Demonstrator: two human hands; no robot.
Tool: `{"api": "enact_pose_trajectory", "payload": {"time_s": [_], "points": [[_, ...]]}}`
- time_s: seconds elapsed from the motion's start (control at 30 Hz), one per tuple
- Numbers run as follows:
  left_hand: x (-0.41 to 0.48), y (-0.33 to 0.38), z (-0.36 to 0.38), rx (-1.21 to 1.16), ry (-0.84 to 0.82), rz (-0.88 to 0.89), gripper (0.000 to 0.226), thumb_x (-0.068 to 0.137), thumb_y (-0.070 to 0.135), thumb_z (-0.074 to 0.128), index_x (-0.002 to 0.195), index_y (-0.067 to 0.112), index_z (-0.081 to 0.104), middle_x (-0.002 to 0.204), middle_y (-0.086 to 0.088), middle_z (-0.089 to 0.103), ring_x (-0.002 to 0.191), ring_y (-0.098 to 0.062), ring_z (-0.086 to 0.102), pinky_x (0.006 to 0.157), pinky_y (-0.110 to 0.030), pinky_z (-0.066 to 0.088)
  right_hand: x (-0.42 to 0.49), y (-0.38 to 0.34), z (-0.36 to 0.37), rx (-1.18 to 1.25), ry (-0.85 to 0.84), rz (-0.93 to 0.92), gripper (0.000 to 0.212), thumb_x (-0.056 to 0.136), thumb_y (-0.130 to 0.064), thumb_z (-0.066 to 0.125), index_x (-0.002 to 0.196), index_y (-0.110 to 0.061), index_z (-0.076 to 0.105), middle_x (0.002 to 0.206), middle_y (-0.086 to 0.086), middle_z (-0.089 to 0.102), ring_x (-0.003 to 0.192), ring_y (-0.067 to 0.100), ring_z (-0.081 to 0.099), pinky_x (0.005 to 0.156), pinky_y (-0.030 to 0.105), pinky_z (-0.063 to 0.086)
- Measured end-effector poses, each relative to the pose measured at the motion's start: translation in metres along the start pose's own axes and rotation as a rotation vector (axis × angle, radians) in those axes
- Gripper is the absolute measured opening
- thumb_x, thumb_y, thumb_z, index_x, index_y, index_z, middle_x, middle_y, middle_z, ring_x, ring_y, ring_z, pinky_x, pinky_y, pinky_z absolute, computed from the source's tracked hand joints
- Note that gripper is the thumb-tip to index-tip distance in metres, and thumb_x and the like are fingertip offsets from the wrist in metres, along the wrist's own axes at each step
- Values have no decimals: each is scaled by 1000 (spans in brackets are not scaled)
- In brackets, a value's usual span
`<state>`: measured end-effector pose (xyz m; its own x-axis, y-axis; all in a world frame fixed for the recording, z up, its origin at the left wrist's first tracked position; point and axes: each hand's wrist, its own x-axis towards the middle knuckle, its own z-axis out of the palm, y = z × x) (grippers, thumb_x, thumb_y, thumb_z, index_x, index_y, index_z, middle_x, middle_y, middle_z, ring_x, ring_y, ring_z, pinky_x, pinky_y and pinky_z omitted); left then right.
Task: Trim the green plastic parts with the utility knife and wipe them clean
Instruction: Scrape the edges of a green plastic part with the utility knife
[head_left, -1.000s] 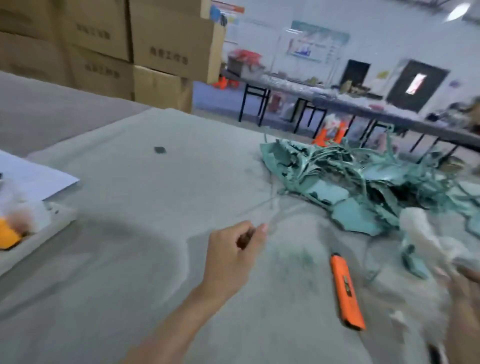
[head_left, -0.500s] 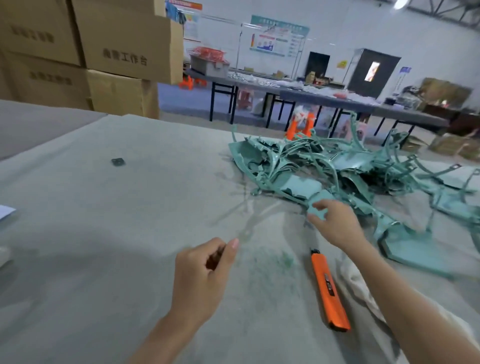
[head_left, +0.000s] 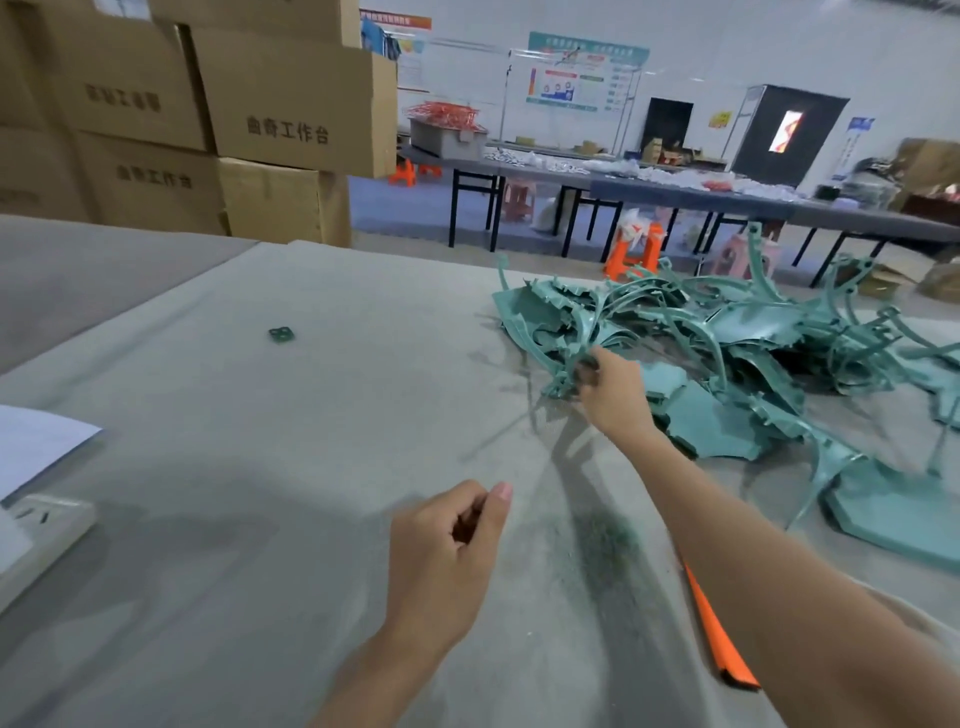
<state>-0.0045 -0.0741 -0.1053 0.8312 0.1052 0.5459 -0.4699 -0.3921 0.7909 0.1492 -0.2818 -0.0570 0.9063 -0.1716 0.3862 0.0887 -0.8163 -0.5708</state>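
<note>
A heap of green plastic parts (head_left: 727, 343) lies on the grey cloth-covered table (head_left: 311, 441) at the right. My right hand (head_left: 610, 392) reaches to the heap's near left edge and its fingers curl round a thin green part (head_left: 563, 382) there. My left hand (head_left: 447, 545) hovers over the table in front of me, fingers curled with the thumb against them; I see nothing in it. The orange utility knife (head_left: 719, 639) lies on the table at the lower right, its upper end hidden under my right forearm.
Green shavings (head_left: 608, 540) are scattered between my hands. A small green piece (head_left: 281, 334) lies alone at the left middle. A white power strip (head_left: 44, 525) and a paper sheet (head_left: 36, 441) sit at the left edge. Cardboard boxes (head_left: 291, 119) are stacked behind the table.
My right hand has let go of a white cloth, come over the knife and reached further left into the heap, where it now grips a thin part. My left hand has kept its pose.
</note>
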Motion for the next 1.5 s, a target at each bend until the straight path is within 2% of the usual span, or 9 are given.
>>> {"api": "enact_pose_trajectory", "payload": {"time_s": [0.17, 0.33, 0.47, 0.63, 0.87, 1.0, 1.13, 1.4, 1.5], "points": [[1, 2, -1, -14, -1, 12, 54, 89, 50, 50, 57, 8, 48, 54, -5, 37, 46, -5, 28, 46, -16, 23, -4, -10, -34, 98, 190, -32, 42, 104, -31, 49, 72, -3, 49, 63, 10, 57, 56, 25, 53, 54, 37, 37], [2, 4, -1, -67, 5, -19, 54, 88, 52, 50, 56, 9, 47, 52, -6, 40, 46, -4, 29, 46, -15, 23, -4, -28, -79, 353, 411, 96, 58, 101, -52, 43, 114, 2, 61, 96, 19, 70, 91, 35, 69, 87, 51, 55], [2, 3, 0, -108, -1, -40, 53, 88, 53, 50, 56, 11, 48, 50, -4, 42, 45, -3, 31, 45, -13, 24, -7, -40, -114, 721, 580, 88, 35, 105, -39, 44, 90, -12, 62, 78, 1, 67, 70, 13, 67, 80, 35, 59], [3, -1, 3, -154, -50, -90, 46, 86, 59, 49, 63, 20, 56, 45, 6, 42, 43, -2, 36, 47, -18, 30, -31, -60, -143, 1035, 633, -125, 28, 103, -15, 42, 81, -11, 57, 81, 7, 69, 73, 22, 69, 77, 37, 58], [9, 4, -4, -497, -204, -333, 48, 82, 65, 53, 78, 21, 73, 66, -1, 67, 55, -13, 57, 52, -22, 46, -104, -93, -131, 534, 377, -727, 18, 91, -8, 47, 87, -1, 64, 95, 7, 69, 84, 27, 69, 72, 37, 57], [14, 12, -10, -927, -489, -499, 72, 87, 65, 38, 120, 7, 64, 111, -14, 70, 91, -24, 67, 69, -34, 55, -166, -96, -95, 278, 169, -920, 25, 94, -16, 51, 80, 0, 65, 97, 11, 72, 88, 22, 68, 77, 26, 54], [17, 14, -20, -1192, -545, -595, 67, 100, 54, 21, 118, 8, 67, 124, -16, 64, 98, -24, 67, 75, -32, 56, -211, -88, -54, 324, 23, -942, 31, 98, -12, 45, 78, 2, 64, 104, 17, 69, 90, 30, 67, 78, 36, 54], [20, 11, -21, -1271, -280, -630, 21, 87, 24, 55, 79, 10, 68, 70, -5, 62, 54, -16, 60, 48, -26, 52, -224, -57, -35, 288, -6, -857, 21, 100, -24, 54, 97, -11, 70, 136, 0, 62, 89, 4, 66, 68, 20, 52], [23, 5, -22, -1184, -247, -597, 17, 87, 22, 55, 76, 10, 61, 65, -6, 57, 49, -17, 55, 45, -26, 48, -205, -34, -51, 262, 115, -691, 21, 101, -22, 50, 101, -13, 69, 116, -4, 70, 91, 1, 68, 67, 25, 55]]}}
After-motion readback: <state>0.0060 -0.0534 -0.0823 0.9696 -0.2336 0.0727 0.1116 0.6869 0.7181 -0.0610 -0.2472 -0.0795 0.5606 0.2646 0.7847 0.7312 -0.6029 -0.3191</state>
